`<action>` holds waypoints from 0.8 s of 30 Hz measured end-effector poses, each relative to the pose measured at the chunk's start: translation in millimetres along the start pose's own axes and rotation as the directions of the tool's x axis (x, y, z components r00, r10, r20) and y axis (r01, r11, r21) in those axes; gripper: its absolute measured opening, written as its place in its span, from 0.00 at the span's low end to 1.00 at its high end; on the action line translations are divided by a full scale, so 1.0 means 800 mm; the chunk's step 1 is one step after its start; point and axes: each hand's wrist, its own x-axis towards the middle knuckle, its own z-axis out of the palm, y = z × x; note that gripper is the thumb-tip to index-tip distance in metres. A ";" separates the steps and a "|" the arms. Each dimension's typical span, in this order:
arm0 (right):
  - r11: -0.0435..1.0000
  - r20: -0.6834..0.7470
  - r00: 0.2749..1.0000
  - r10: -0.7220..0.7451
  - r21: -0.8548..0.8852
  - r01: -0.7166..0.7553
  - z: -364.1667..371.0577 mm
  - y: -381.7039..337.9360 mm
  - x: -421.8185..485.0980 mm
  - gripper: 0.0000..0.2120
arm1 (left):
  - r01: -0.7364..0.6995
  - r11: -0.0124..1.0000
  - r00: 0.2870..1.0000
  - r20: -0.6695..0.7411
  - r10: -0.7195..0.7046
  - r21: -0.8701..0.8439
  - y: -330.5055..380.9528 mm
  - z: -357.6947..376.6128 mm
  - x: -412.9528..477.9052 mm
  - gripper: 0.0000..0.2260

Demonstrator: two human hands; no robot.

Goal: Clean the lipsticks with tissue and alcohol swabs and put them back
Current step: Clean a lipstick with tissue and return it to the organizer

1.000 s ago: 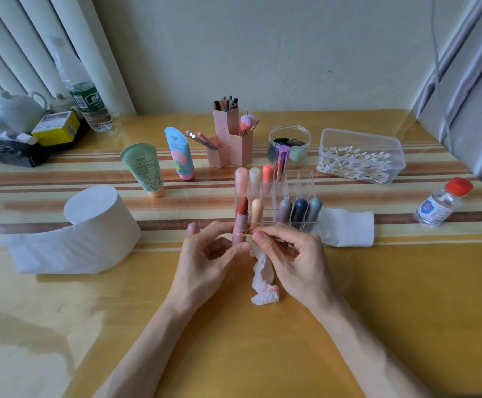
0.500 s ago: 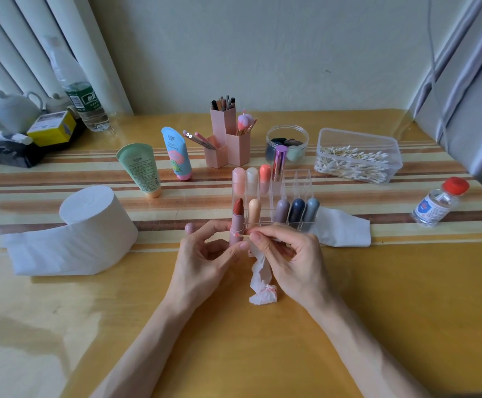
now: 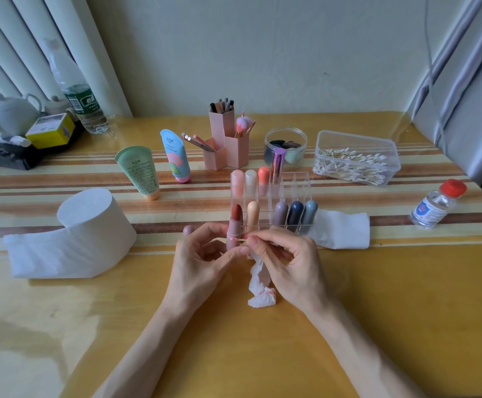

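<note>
An uncapped pink lipstick [image 3: 235, 225] with a brick-red bullet stands upright in my left hand [image 3: 202, 262], near the table's middle. My right hand [image 3: 288, 262] pinches a cotton swab [image 3: 240, 239], its pink-stained tip touching the lipstick's pink tube. A crumpled tissue [image 3: 260, 285] stained red hangs from under my right hand onto the table. Just behind stands a clear acrylic organizer [image 3: 297, 185] with several capped lipsticks in its slots. A small pink cap [image 3: 188, 230] peeks out behind my left fingers.
A toilet paper roll [image 3: 90, 225] lies at the left, a folded tissue [image 3: 340, 229] right of the organizer. A box of cotton swabs [image 3: 354, 159] and an alcohol bottle [image 3: 436, 203] sit at the right. Cream tubes, pink brush holders and a sponge jar stand behind.
The swab tip has come out from between my fingers and now touches the lipstick tube. Both hands stay in place.
</note>
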 end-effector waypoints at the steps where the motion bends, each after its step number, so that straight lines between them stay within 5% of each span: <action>1: 1.000 0.007 1.000 0.003 0.003 -0.003 0.000 0.000 0.000 0.08 | -0.008 1.000 1.000 0.001 0.008 0.020 -0.001 -0.001 0.000 0.16; 8: 1.000 -0.017 1.000 -0.009 -0.029 0.009 -0.005 0.002 0.000 0.10 | -0.008 0.999 0.990 0.141 0.013 -0.032 -0.003 0.000 0.002 0.11; 15: 1.000 -0.019 1.000 -0.007 -0.016 0.006 -0.004 0.001 0.001 0.09 | -0.014 0.999 0.999 0.038 0.015 -0.033 0.000 0.000 0.002 0.13; 19: 1.000 -0.037 0.999 -0.010 -0.030 0.008 -0.003 0.002 0.001 0.09 | -0.015 0.998 0.996 0.086 0.021 -0.067 0.004 0.004 0.000 0.06; 24: 0.999 -0.023 0.999 -0.025 -0.031 0.024 -0.003 0.001 0.001 0.09 | -0.023 0.998 0.993 0.111 0.030 -0.062 0.007 0.003 -0.002 0.10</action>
